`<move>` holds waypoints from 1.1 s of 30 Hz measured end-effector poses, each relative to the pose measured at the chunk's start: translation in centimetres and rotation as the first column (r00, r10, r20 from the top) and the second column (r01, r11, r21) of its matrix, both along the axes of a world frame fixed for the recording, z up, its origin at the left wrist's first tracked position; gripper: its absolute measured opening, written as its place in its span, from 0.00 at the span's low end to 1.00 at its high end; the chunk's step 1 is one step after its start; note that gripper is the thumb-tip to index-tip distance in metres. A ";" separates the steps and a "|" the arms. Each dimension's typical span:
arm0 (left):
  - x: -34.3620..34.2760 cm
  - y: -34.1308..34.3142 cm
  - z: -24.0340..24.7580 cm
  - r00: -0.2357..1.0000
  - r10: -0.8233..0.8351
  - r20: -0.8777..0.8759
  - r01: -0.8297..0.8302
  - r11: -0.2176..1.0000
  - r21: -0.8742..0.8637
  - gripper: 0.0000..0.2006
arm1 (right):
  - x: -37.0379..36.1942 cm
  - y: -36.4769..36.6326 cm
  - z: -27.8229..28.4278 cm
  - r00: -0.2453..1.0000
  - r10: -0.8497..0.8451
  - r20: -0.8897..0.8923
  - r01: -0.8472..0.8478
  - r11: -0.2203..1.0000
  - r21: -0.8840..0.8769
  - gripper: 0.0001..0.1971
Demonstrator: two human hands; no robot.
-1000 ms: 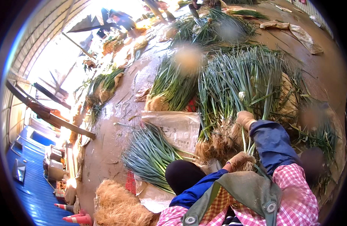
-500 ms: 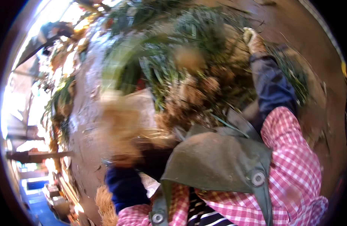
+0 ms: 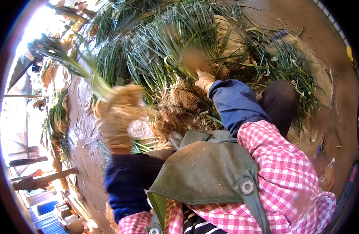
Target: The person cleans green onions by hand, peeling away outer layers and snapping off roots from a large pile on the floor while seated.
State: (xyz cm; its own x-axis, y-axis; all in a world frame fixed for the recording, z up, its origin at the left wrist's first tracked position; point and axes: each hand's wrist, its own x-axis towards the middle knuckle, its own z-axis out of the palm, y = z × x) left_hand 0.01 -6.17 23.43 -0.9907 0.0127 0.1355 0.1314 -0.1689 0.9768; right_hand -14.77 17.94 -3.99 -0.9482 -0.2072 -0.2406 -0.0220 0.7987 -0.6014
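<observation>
My left hand (image 3: 117, 123), in a pale glove and smeared by motion, is closed round a bunch of green onions (image 3: 94, 80). The bunch's leaves trail toward the upper left. In front of me lies a large pile of green onions (image 3: 148, 64), with tan, stringy roots (image 3: 183, 95) turned toward me. My right hand (image 3: 205, 80), also gloved, reaches to the root end of this pile. A blurred round spot covers the area by its fingertips, so their grip is unclear.
More loose green onions (image 3: 284, 64) spread over tan sacking (image 3: 318, 87) at the right. An olive-green apron (image 3: 202, 173) covers my lap, and my dark knee (image 3: 279, 97) rises beside the pile. Crates (image 3: 46, 208) and further onion bundles (image 3: 58, 117) stand along the left.
My right hand has come from the pile's far right side back leftward to the roots. The bunch in my left hand has swung out to the left. My view has shifted slightly.
</observation>
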 end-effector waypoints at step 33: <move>0.1 8.1 -18.2 0.798 0.031 0.603 -0.435 0.721 0.540 0.09 | 2.0 3.4 3.8 1.000 0.014 -0.014 -0.011 0.978 0.206 0.19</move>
State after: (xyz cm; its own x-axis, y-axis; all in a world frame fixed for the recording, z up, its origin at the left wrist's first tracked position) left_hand 0.14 1.92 5.26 -0.8522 -0.1150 -0.5104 -0.2296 -0.7943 0.5625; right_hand -12.80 21.35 -0.19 -0.9496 -0.1668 -0.2653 -0.0407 0.9050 -0.4235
